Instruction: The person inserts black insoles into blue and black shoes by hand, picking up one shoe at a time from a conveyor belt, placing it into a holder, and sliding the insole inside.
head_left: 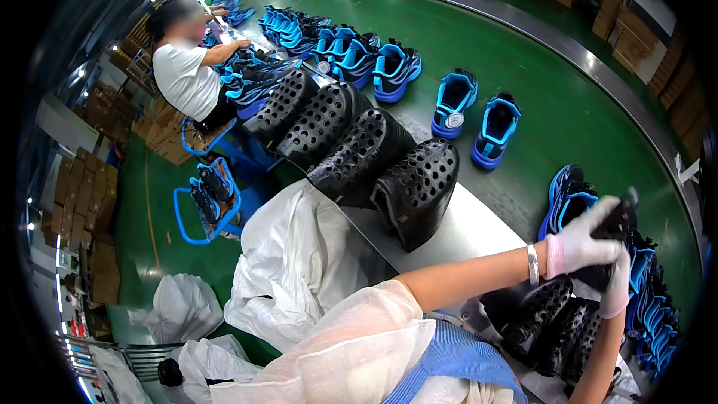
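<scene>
At the right, my white-gloved left hand (pixel 580 245) reaches across and grips a dark shoe-shaped piece (pixel 619 223). The piece is black and blurred, so its exact kind does not show. My right hand (pixel 617 288), also gloved, is closed against its lower part. Just beyond my left hand is a black-and-blue sneaker (pixel 562 188) on the green belt. Several black perforated clog-like shoes (pixel 550 322) lie below my hands, partly covered by my arms. More sneakers (pixel 649 307) are packed in a row to the right of my right hand.
Large black perforated clogs (pixel 420 179) line the metal ledge (pixel 471 217) along the green conveyor belt (pixel 479 37). Several sneakers (pixel 396 71) stand on the belt. A co-worker in a white shirt (pixel 183 78) sits at the far left. White sacks (pixel 288 262) and a blue cart (pixel 209 202) stand left.
</scene>
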Demonstrator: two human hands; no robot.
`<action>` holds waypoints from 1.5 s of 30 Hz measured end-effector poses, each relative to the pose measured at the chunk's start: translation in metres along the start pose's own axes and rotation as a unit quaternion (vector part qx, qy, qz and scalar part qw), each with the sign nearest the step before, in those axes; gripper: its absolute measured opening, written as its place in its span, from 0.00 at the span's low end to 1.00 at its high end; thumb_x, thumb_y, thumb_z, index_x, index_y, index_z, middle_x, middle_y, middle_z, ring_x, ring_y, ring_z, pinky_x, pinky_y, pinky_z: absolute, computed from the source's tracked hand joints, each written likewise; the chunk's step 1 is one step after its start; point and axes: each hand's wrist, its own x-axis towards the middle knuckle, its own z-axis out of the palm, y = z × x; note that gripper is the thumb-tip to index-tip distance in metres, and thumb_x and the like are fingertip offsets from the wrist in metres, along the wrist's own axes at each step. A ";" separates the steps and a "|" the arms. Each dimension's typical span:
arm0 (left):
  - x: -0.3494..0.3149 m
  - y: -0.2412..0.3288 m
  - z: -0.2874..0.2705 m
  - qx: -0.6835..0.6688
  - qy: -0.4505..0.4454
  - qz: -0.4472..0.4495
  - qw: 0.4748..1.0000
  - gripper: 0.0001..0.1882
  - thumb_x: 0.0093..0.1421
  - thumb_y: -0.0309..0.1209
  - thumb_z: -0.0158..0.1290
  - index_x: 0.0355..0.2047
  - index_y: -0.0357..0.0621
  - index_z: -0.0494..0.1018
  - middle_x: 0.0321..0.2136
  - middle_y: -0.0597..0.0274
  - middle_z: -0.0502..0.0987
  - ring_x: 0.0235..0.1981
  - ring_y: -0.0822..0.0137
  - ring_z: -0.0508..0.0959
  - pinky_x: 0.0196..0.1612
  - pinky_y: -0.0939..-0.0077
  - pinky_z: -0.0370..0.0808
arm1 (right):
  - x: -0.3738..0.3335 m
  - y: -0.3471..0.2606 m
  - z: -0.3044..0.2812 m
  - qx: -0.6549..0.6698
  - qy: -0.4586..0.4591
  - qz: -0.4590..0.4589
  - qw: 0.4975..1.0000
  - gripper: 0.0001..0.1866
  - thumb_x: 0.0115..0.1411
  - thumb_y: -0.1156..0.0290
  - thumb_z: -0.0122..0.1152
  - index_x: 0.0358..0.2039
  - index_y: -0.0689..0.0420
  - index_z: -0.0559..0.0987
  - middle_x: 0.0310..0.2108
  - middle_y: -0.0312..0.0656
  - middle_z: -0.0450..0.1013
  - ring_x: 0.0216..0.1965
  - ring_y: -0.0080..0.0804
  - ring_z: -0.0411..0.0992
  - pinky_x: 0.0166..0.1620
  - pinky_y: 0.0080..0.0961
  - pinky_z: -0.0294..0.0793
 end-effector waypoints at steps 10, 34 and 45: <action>0.008 -0.026 -0.004 -0.020 0.191 -0.068 0.979 0.13 0.60 0.36 0.57 0.38 0.44 0.68 0.29 0.70 0.70 0.30 0.79 0.70 0.33 0.82 0.70 | -0.050 -0.092 0.087 -0.445 0.098 -0.096 0.885 0.18 0.55 0.65 0.63 0.42 0.64 0.73 0.34 0.56 0.74 0.36 0.54 0.74 0.38 0.38 0.73; 0.009 -0.116 -0.101 0.653 -0.135 -0.060 0.743 0.12 0.56 0.36 0.54 0.38 0.47 0.77 0.39 0.55 0.75 0.41 0.51 0.76 0.46 0.59 0.74 | 0.051 -0.062 0.009 -0.536 -0.149 0.067 0.828 0.28 0.52 0.47 0.58 0.25 0.66 0.78 0.20 0.55 0.72 0.23 0.47 0.73 0.32 0.35 0.73; 0.027 -0.108 -0.089 0.635 -0.152 -0.279 0.704 0.22 0.53 0.49 0.55 0.42 0.48 0.78 0.41 0.52 0.79 0.42 0.49 0.78 0.47 0.61 0.75 | 0.124 0.011 0.085 -0.652 -0.126 0.146 0.733 0.15 0.55 0.64 0.54 0.38 0.55 0.83 0.40 0.49 0.78 0.42 0.47 0.77 0.45 0.37 0.77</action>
